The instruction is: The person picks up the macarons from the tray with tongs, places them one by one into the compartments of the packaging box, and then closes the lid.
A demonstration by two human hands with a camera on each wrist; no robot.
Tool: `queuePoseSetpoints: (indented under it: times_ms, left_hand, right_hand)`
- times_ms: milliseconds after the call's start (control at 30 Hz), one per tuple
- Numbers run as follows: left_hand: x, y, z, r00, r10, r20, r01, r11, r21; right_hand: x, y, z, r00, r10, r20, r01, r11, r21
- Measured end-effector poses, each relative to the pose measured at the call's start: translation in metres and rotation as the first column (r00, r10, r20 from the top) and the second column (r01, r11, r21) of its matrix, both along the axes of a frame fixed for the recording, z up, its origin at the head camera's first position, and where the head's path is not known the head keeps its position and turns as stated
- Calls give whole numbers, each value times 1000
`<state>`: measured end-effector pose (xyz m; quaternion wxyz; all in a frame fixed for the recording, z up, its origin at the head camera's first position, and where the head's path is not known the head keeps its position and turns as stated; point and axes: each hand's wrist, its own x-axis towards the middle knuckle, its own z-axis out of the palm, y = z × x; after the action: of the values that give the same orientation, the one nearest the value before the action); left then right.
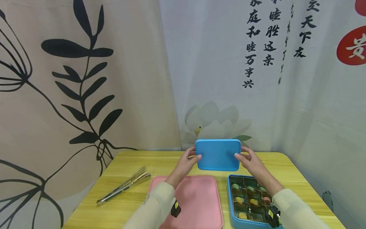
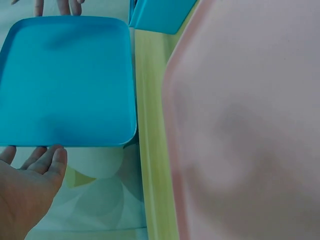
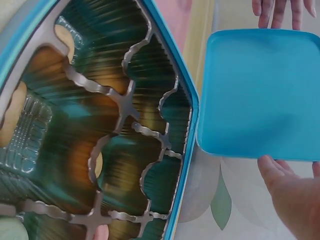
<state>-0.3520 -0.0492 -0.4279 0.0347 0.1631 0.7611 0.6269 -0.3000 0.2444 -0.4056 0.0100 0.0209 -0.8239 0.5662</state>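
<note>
Both hands hold a shallow blue rectangular lid (image 1: 218, 155) up above the far edge of the table, its broad face toward me. My left hand (image 1: 186, 163) pinches its left side, thumb on the near face and fingers behind. On the opposite side, my right hand (image 1: 253, 163) grips it the same way. Below my right forearm stands an uncovered blue box (image 1: 232, 208) with a dark divided insert (image 3: 122, 102). Several small round cookies, green, yellow and pink, sit in its compartments; my right sleeve hides part of the box.
A pink tray (image 1: 200, 203) lies in front of me, partly under my left forearm. Metal tongs (image 1: 124, 187) rest on the left of the wooden table (image 1: 128, 162). Behind the table hangs a printed curtain (image 1: 137, 79).
</note>
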Motion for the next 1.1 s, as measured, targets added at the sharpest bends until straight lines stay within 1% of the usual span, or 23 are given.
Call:
queuePoseSetpoints:
  times_ms: [267, 433, 567, 667, 767, 800, 867, 1000, 1100]
  left_hand:
    - [1, 7, -5, 1000, 24, -16, -23, 999, 47]
    - [2, 13, -9, 998, 56, -26, -54, 996, 69]
    - [2, 17, -11, 997, 70, -38, -66, 993, 94]
    - [13, 17, 0, 996, 72, -61, -66, 992, 107]
    - [28, 17, 14, 994, 86, -63, -80, 992, 99]
    - [28, 17, 13, 994, 96, -59, -90, 991, 99]
    - [22, 19, 6, 992, 118, -46, -113, 989, 98]
    - [5, 22, -15, 986, 157, -47, -151, 982, 112]
    - [5, 23, -15, 983, 174, -55, -167, 979, 117]
  right_hand:
    - [4, -5, -3, 999, -34, 9, 34, 999, -34]
    - [5, -8, -4, 998, -61, -15, 60, 994, -91]
    - [5, -9, -6, 995, -94, -30, 90, 987, -130]
    - [5, -10, -7, 993, -115, -31, 109, 984, -138]
    - [6, -11, -8, 992, -119, -37, 113, 984, -139]
    - [6, -11, -8, 992, -118, -38, 112, 984, -137]
    - [6, -11, -9, 993, -115, -38, 109, 985, -134]
    - [7, -13, -10, 992, -119, -34, 114, 986, -123]
    - [7, -14, -11, 992, -124, -32, 120, 985, -121]
